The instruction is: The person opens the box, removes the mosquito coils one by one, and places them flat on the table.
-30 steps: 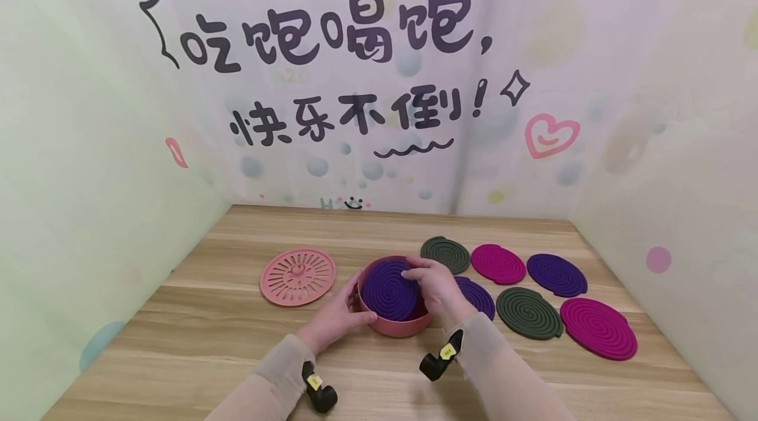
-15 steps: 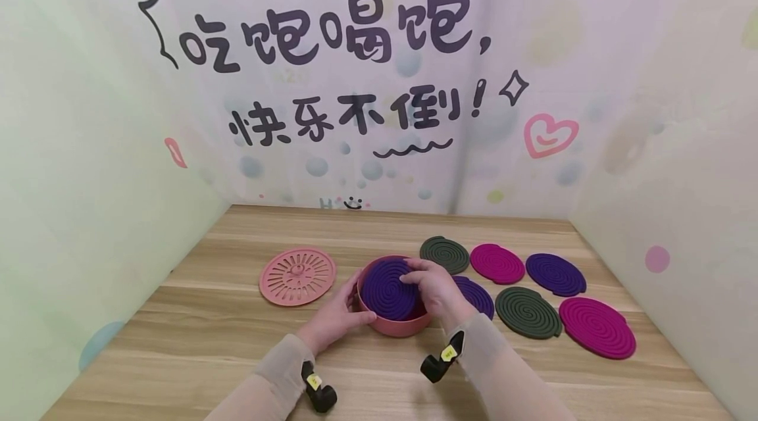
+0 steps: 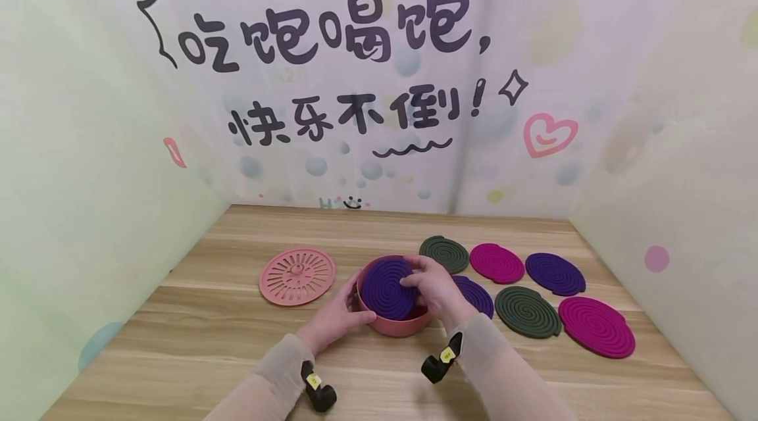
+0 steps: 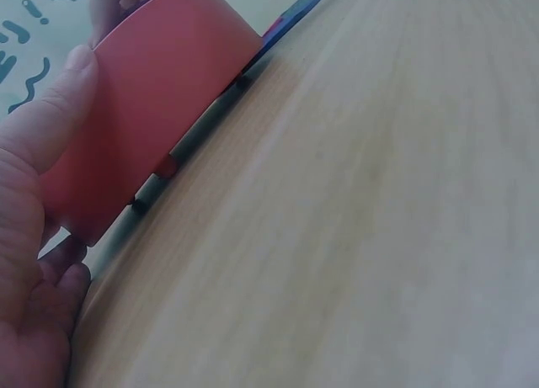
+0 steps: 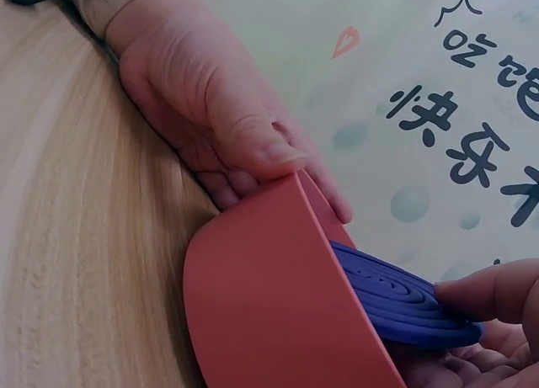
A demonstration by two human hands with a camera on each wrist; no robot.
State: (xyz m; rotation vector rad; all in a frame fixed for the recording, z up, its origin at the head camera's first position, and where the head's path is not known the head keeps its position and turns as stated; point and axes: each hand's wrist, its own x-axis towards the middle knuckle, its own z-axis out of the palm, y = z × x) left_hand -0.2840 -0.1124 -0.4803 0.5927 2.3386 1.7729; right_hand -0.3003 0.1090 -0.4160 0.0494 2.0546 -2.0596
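Observation:
A purple mosquito coil [image 3: 387, 289] is tilted inside the round pink holder [image 3: 399, 327], part of it below the rim. My right hand [image 3: 438, 289] pinches the coil near its right side, thumb on the upper face and fingers beneath, as the right wrist view shows on the coil [image 5: 387, 300]. My left hand [image 3: 334, 319] grips the holder's left side. In the left wrist view its thumb lies against the outer wall of the holder [image 4: 160, 102]. The holder stands on small feet on the table. Its inner bottom is mostly hidden.
A pink slotted lid [image 3: 298, 270] lies left of the holder. To the right lie more coils: purple [image 3: 476, 296], green [image 3: 527, 312], magenta [image 3: 597, 327], green [image 3: 444, 254], magenta [image 3: 497, 263] and purple [image 3: 555, 274]. A printed cloth wall [image 3: 355, 164] closes the back.
The right thumb has shifted slightly lower on the purple coil, and the coil has moved a little in the holder. The left hand and the holder have stayed in place.

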